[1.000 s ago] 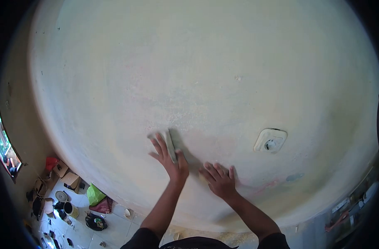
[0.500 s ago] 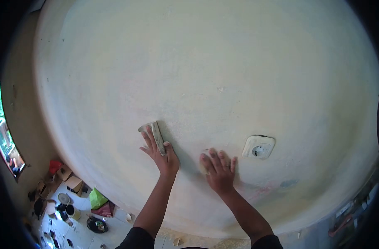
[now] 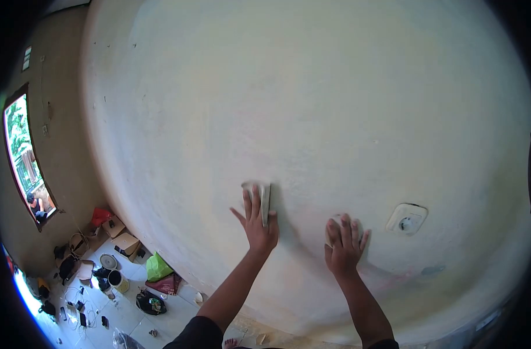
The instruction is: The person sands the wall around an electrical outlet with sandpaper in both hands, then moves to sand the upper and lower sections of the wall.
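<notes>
My left hand (image 3: 259,228) presses a folded grey sheet of sandpaper (image 3: 266,200) against the pale wall (image 3: 312,87). Its fingers lie along the sheet, with the thumb at the right edge and the little finger spread to the left. Further right, my right hand (image 3: 345,247) is also against the wall, fingers mostly stretched upward. Under those fingers a small pale piece (image 3: 337,218) shows at the top; what it is I cannot make out. A white wall socket (image 3: 407,219) is to the right of my right hand.
On the tiled floor (image 3: 123,311) at lower left lie cardboard boxes (image 3: 125,243), a green bag (image 3: 157,267), a bucket (image 3: 119,282), a black bag (image 3: 151,302) and cables. Through the window (image 3: 27,151) in the left wall a person (image 3: 36,205) is visible outside.
The view has turned left, so the wall socket and both hands appear further right, with more window and floor showing. Both hands remain on the wall with their pieces.
</notes>
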The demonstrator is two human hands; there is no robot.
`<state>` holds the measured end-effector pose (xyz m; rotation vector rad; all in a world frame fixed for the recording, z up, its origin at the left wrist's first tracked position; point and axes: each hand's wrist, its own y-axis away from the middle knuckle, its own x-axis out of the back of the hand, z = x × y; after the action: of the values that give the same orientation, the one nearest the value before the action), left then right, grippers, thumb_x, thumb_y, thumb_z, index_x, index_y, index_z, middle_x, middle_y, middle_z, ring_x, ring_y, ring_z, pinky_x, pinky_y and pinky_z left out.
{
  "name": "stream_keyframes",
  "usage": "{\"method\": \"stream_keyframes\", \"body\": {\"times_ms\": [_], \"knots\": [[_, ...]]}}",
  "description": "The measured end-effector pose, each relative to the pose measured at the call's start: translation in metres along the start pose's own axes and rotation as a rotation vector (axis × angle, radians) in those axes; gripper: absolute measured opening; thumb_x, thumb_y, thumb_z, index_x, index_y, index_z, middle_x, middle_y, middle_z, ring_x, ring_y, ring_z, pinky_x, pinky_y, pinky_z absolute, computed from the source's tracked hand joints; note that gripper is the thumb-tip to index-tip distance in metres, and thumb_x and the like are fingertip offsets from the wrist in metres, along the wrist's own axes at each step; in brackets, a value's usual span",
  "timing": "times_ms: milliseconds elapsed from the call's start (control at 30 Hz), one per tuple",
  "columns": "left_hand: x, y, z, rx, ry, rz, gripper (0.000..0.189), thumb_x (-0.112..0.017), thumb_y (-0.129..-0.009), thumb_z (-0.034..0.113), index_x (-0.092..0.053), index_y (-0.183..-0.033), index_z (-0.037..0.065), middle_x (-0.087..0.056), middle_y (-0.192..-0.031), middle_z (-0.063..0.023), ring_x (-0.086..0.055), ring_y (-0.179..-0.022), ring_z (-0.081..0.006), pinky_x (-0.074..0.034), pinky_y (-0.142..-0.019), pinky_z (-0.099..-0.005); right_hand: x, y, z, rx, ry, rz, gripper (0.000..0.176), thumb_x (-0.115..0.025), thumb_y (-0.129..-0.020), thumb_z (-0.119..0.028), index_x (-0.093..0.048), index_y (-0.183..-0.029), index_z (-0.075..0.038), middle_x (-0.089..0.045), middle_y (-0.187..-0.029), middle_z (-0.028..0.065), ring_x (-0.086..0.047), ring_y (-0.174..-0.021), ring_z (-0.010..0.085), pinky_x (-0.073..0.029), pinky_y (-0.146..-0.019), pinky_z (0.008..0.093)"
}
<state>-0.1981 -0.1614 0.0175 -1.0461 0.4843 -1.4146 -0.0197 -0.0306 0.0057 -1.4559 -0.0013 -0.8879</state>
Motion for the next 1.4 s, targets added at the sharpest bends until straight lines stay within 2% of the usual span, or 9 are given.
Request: {"method": "stream_keyframes", "body": {"times_ms": [167, 267, 433, 533, 633, 833, 967, 1167, 1400], "knots": [[0.014, -0.027, -0.045, -0.128, -0.119, -0.015, 0.051, -0.038, -0.095, 0.031, -0.033, -0.141, 0.010, -0.023, -0.150, -0.0101, -0.012, -0.141, -0.0329, 0.009, -0.102, -0.0661, -0.046, 0.030, -0.032, 0.177, 0.193, 0.101, 0.042, -0.054, -0.081, -0.030, -0.056, -0.123, -0.026, -0.045, -0.136, 0.0072, -0.033, -0.131, 0.0334, -0.008, -0.102, 0.0700], [0.042, -0.100, -0.044, -0.093, 0.074, 0.112, 0.053, -0.037, -0.094, 0.030, -0.032, -0.141, 0.006, -0.020, -0.151, -0.0115, -0.007, -0.141, -0.0350, 0.010, -0.103, -0.0650, -0.021, -0.038, -0.058, 0.055, 0.080, -0.091, 0.058, -0.063, -0.074, -0.028, -0.049, -0.130, -0.031, -0.040, -0.141, 0.0005, -0.033, -0.132, 0.0293, -0.008, -0.104, 0.0680], [0.042, -0.074, -0.105, -0.130, -0.016, 0.028, 0.051, -0.038, -0.095, 0.030, -0.033, -0.141, 0.010, -0.024, -0.150, -0.0099, -0.009, -0.141, -0.0349, 0.009, -0.102, -0.0674, -0.020, -0.075, -0.085, -0.307, 0.096, 0.315, 0.065, -0.065, -0.068, -0.023, -0.048, -0.131, -0.029, -0.040, -0.141, 0.0049, -0.036, -0.129, 0.0336, -0.014, -0.106, 0.0625], [0.038, -0.065, -0.137, -0.194, -0.153, -0.036, 0.057, -0.035, -0.095, 0.039, -0.032, -0.140, 0.005, -0.023, -0.150, -0.0103, -0.009, -0.140, -0.0365, 0.007, -0.105, -0.0640, -0.059, -0.031, -0.119, -0.040, 0.099, -0.039, 0.063, -0.064, -0.070, -0.022, -0.049, -0.131, -0.028, -0.039, -0.142, 0.0056, -0.034, -0.130, 0.0339, -0.013, -0.107, 0.0600], [0.057, -0.134, -0.128, -0.170, 0.062, 0.164, 0.058, -0.032, -0.096, 0.041, -0.030, -0.141, 0.004, -0.024, -0.150, -0.0095, -0.009, -0.141, -0.0348, 0.006, -0.105, -0.0635, -0.045, -0.089, -0.128, 0.252, 0.258, 0.042, 0.063, -0.065, -0.070, -0.025, -0.049, -0.131, -0.031, -0.039, -0.142, 0.0057, -0.034, -0.130, 0.0332, -0.013, -0.107, 0.0606], [0.051, -0.110, -0.156, -0.118, -0.024, 0.127, 0.056, -0.024, -0.098, 0.039, -0.028, -0.141, 0.004, -0.023, -0.150, -0.0094, -0.007, -0.141, -0.0335, 0.006, -0.105, -0.0640, -0.023, -0.135, -0.120, -0.177, 0.211, 0.254, 0.067, -0.066, -0.068, -0.035, -0.047, -0.131, -0.035, -0.040, -0.142, -0.0019, -0.034, -0.132, 0.0249, -0.013, -0.108, 0.0607], [0.036, -0.092, -0.160, -0.200, -0.033, 0.116, 0.056, -0.026, -0.097, 0.040, -0.031, -0.140, 0.006, -0.023, -0.151, -0.0090, -0.008, -0.141, -0.0335, 0.007, -0.104, -0.0651, -0.033, -0.138, -0.149, 0.331, 0.298, 0.051, 0.065, -0.064, -0.072, -0.035, -0.045, -0.134, -0.031, -0.036, -0.144, 0.0007, -0.031, -0.133, 0.0256, -0.011, -0.109, 0.0593], [0.085, -0.161, -0.140, -0.170, 0.029, 0.083, 0.057, -0.027, -0.096, 0.041, -0.029, -0.142, 0.007, -0.024, -0.150, -0.0076, -0.008, -0.141, -0.0336, 0.010, -0.103, -0.0643, 0.008, -0.222, -0.142, 0.025, 0.364, 0.220, 0.068, -0.065, -0.072, -0.038, -0.042, -0.136, -0.031, -0.033, -0.146, 0.0021, -0.031, -0.134, 0.0258, -0.016, -0.108, 0.0583], [0.028, -0.006, -0.195, -0.171, 0.002, -0.177, 0.057, -0.034, -0.094, 0.037, -0.032, -0.140, 0.004, -0.024, -0.149, -0.0158, -0.005, -0.140, -0.0404, 0.009, -0.101, -0.0680, -0.022, -0.231, -0.192, 0.654, 0.215, -0.001, 0.075, -0.070, -0.066, -0.036, -0.042, -0.135, -0.033, -0.037, -0.144, -0.0043, -0.032, -0.133, 0.0192, -0.017, -0.109, 0.0545]]}}
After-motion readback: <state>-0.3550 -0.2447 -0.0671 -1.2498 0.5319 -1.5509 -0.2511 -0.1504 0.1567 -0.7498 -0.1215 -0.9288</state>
